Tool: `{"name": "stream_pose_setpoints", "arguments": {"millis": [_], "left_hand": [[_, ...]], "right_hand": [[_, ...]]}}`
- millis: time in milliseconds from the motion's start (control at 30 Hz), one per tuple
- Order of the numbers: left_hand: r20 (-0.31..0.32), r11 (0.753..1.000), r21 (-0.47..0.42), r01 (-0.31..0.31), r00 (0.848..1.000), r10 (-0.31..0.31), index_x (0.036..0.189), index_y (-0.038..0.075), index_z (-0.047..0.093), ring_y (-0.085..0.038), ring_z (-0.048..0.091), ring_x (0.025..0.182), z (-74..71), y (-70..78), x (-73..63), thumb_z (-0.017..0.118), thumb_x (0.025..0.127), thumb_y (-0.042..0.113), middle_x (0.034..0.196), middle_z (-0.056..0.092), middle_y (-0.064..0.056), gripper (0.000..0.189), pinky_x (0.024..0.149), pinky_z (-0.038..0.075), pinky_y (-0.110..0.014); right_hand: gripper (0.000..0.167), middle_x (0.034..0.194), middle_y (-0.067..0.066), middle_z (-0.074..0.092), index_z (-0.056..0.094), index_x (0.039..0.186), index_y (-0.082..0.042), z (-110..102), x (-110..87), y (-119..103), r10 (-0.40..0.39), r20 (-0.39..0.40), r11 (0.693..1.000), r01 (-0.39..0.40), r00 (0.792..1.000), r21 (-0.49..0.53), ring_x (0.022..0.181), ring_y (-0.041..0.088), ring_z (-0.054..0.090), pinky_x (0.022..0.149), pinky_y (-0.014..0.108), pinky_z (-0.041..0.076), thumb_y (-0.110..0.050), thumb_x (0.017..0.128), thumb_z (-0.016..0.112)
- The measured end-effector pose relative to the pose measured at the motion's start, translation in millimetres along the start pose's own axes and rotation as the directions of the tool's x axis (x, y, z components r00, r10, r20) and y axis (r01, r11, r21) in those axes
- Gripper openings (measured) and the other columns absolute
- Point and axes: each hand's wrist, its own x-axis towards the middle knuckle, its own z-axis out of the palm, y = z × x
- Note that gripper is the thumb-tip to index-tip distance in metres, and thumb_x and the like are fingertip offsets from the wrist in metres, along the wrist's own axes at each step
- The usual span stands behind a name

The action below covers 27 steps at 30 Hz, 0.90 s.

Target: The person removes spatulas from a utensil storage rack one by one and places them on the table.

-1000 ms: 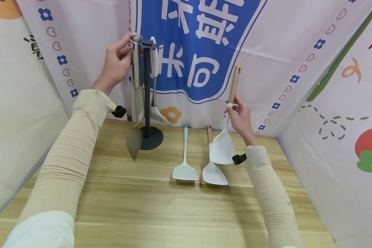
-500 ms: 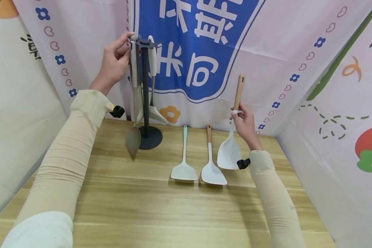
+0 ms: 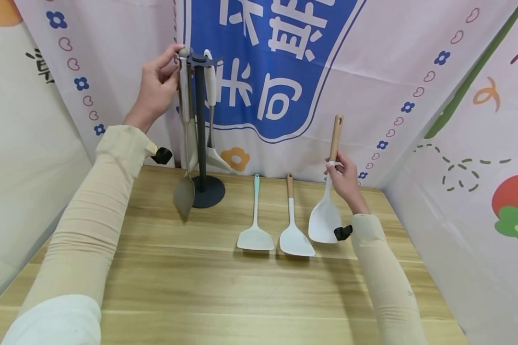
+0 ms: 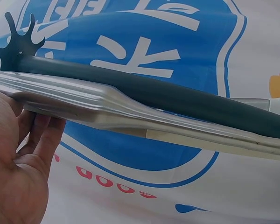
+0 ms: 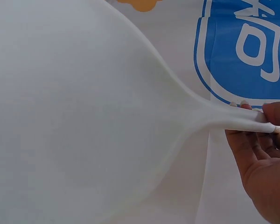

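Note:
In the head view my left hand (image 3: 156, 91) pinches the top of a metal spatula (image 3: 183, 194), which hangs upright beside the post of a black utensil rack (image 3: 202, 129). The left wrist view shows my fingers (image 4: 50, 140) against its silvery handle (image 4: 60, 95). My right hand (image 3: 346, 181) grips a white spatula (image 3: 324, 223) where its wooden handle (image 3: 336, 136) meets the white neck. Its broad blade (image 5: 84, 112) fills much of the right wrist view. I cannot tell whether the blade touches the table. Left of it lie a wooden-handled white spatula (image 3: 294, 239) and a mint-handled spatula (image 3: 256, 237).
A white-handled utensil (image 3: 211, 86) hangs on the rack's right side. The round black base (image 3: 209, 191) stands on the wooden table (image 3: 224, 297) near its back edge. A printed cloth (image 3: 367, 62) hangs directly behind, and pale side walls (image 3: 466, 191) flank the table.
My right hand has carried the white spatula down and to the right, from over the wooden-handled spatula to beside it. The left hand still holds the metal spatula at the rack.

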Motion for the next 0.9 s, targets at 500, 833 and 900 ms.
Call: {"name": "stream_pose_setpoints", "arguments": {"millis": [500, 833, 900], "left_hand": [[-0.002, 0.997, 0.072, 0.003, 1.000, -0.003, 0.141, 0.020, 0.062, -0.014, 0.031, 0.051, -0.9, -4.0, 2.1, 0.051, 0.104, 0.002, 0.073, 0.063, 0.001, 0.043, 0.053, 0.032, -0.020], [-0.006, 0.998, 0.069, -0.007, 1.000, 0.007, 0.141, 0.019, 0.061, -0.013, 0.032, 0.050, -3.0, -12.4, 5.6, 0.051, 0.104, 0.002, 0.067, 0.058, 0.001, 0.042, 0.052, 0.031, -0.020], [-0.008, 0.997, 0.076, -0.006, 1.000, 0.006, 0.142, 0.020, 0.061, -0.012, 0.032, 0.050, -4.4, -15.7, 7.1, 0.051, 0.104, 0.003, 0.063, 0.053, 0.002, 0.043, 0.053, 0.031, -0.021]], "right_hand": [[0.054, 0.119, 0.036, 0.055, 0.036, 0.152, 0.008, -8, -16.4, 14, 0.077, 0.047, 0.993, -0.072, 0.996, -0.089, 0.079, 0.031, 0.063, 0.068, 0.026, 0.056, 0.009, 0.100, 0.049], [0.043, 0.117, 0.032, 0.056, 0.044, 0.142, 0.014, -7, -24.9, 32, 0.131, 0.086, 0.986, -0.121, 0.988, -0.116, 0.084, 0.046, 0.063, 0.069, 0.034, 0.060, 0.010, 0.100, 0.047], [0.046, 0.117, 0.030, 0.056, 0.042, 0.146, 0.012, -7, -25.3, 39, 0.151, 0.099, 0.983, -0.139, 0.984, -0.119, 0.087, 0.052, 0.061, 0.071, 0.038, 0.061, 0.009, 0.100, 0.046]]}}
